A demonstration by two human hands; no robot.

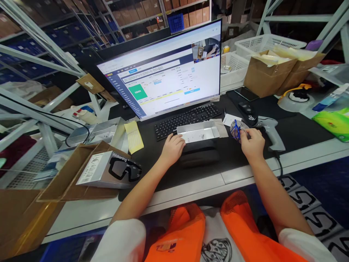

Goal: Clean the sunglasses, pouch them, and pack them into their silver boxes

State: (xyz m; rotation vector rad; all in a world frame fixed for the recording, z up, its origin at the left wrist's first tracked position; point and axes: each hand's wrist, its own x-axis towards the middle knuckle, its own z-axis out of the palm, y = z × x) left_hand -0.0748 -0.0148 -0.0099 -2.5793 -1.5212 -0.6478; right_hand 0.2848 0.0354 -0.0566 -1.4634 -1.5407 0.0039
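White open box is set near mid-desk, short of the keyboard and tilted a little in view. Left end is touched by the fingers of the left hand, at 8 o'clock from box centre; whether it is clamped or only steadied can't be told, thumb side not clear. Grey bundle with blue cord sits at 3 o'clock, apart from the box, pinched between thumb and fingertips of the right hand. Beige sheet is seen against the box's right end, white card at 2 o'clock. Dark case-like object at 6 o'clock, poorly outlined against the black mat. Step in hand judged as handling of the bundle while the box is steadied; contents of the bundle can't be read. Any lift of the bundle would call for a firm pinch with the loose cord kept clear of the box rim; box end best kept braced. Further out: mouse at 2 o'clock, scanner at 3 beyond the right hand, yellow paper at 9, box marked Wakening at 8, lit monitor at 11.
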